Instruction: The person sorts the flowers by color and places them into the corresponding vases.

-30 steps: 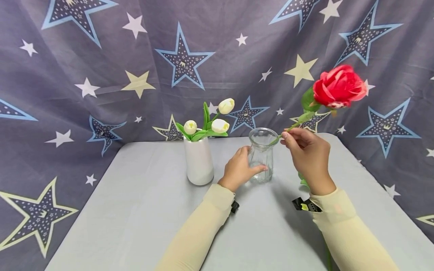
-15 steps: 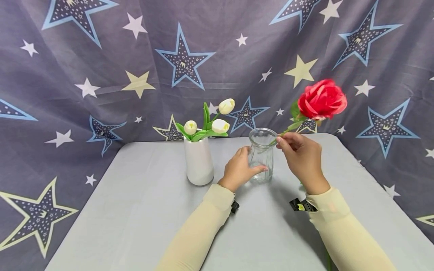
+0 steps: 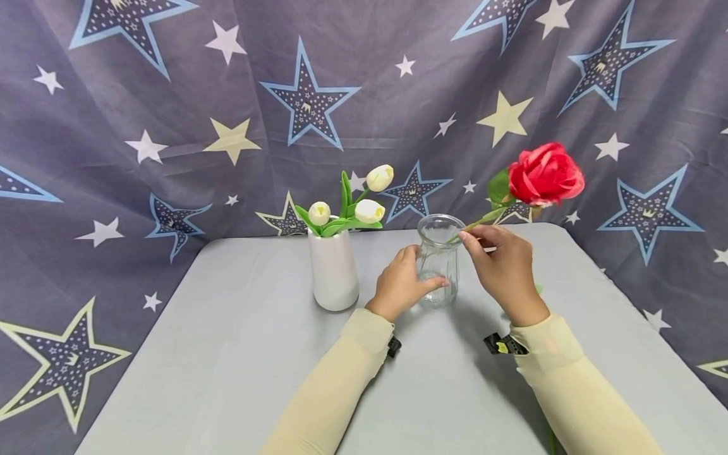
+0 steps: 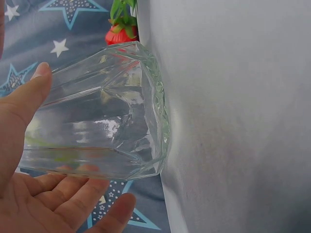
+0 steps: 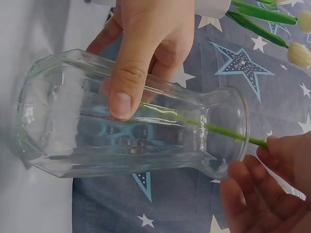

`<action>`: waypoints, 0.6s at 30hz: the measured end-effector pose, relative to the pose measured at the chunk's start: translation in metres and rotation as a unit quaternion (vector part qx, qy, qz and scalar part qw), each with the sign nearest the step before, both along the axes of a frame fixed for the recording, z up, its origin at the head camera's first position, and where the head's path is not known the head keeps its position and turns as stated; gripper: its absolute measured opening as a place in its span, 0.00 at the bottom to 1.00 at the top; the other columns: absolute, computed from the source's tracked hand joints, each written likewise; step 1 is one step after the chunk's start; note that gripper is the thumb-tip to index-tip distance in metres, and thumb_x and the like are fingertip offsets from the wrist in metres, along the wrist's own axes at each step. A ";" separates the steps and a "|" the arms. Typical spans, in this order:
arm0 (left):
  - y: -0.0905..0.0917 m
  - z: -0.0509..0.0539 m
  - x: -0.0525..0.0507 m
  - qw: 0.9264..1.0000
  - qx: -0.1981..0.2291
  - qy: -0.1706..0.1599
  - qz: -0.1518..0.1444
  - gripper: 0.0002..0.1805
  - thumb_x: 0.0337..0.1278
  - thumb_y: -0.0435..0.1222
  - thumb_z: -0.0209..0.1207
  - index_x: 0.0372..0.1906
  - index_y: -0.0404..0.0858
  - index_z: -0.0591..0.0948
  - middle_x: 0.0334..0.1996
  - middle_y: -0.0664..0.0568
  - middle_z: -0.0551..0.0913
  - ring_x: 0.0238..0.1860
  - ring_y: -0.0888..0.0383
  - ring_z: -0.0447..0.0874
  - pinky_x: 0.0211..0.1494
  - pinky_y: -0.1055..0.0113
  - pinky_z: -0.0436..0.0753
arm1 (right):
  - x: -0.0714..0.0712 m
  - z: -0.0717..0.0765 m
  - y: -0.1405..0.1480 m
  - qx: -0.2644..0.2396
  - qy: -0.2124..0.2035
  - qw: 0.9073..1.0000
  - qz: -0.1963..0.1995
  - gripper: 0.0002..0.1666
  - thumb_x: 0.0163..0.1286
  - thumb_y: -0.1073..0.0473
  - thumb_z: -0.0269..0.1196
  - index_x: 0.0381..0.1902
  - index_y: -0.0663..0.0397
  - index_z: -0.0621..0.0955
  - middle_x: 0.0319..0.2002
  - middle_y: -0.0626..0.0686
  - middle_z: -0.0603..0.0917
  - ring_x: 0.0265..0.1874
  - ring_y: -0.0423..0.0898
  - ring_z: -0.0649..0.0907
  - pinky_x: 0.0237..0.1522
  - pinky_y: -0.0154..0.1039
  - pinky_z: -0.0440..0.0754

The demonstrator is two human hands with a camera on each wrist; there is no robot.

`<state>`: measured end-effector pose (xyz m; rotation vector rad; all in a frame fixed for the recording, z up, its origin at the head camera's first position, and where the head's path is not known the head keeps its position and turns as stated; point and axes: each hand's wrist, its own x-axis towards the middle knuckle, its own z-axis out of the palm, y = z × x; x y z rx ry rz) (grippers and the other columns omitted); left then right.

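A clear glass vase [image 3: 446, 262] stands on the table in the head view. My left hand [image 3: 400, 283] grips its lower body, with the thumb [image 5: 127, 90] across the near side in the right wrist view. Beside the rim, my right hand [image 3: 503, 268] pinches the green stem of a red rose [image 3: 546, 174]. That stem [image 5: 221, 130] runs through the mouth into the vase, its lower part inside the glass. The rose head leans out to the right above the right hand.
A white vase [image 3: 334, 272] with several cream tulips [image 3: 370, 212] stands left of the glass vase. Partly hidden by the right arm, a green stem [image 3: 552, 439] lies on the grey table [image 3: 227, 354]. A star-patterned curtain [image 3: 375, 101] hangs behind.
My right hand has moved left and slightly down, bringing the rose head lower and left. More of the stem is inside the glass vase. My left hand has stayed in place.
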<state>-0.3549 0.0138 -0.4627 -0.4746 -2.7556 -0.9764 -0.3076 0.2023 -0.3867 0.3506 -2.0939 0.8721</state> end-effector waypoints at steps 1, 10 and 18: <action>0.000 0.000 0.000 1.000 -0.001 -0.001 0.000 0.53 0.50 0.66 0.71 0.75 0.42 0.67 0.68 0.50 0.76 0.61 0.49 0.83 0.57 0.50 0.84 | 0.000 0.000 0.000 0.002 0.000 1.000 0.000 0.08 0.71 0.56 0.70 0.38 0.55 0.91 0.36 0.51 0.91 0.32 0.45 0.89 0.33 0.16 0.78; 0.000 0.001 0.000 1.000 -0.006 -0.004 -0.001 0.54 0.50 0.67 0.71 0.76 0.42 0.67 0.69 0.49 0.75 0.61 0.48 0.83 0.57 0.50 0.84 | 0.001 -0.001 -0.002 0.019 -0.019 0.999 -0.019 0.14 0.75 0.50 0.66 0.37 0.52 0.90 0.38 0.49 0.90 0.36 0.43 0.87 0.31 0.21 0.74; 0.000 0.001 0.000 1.000 -0.005 -0.005 -0.001 0.54 0.50 0.66 0.71 0.76 0.42 0.67 0.70 0.49 0.75 0.62 0.49 0.82 0.58 0.50 0.84 | -0.004 -0.003 0.000 -0.008 -0.011 1.000 -0.021 0.13 0.74 0.50 0.68 0.35 0.53 0.91 0.37 0.49 0.90 0.34 0.43 0.87 0.31 0.23 0.76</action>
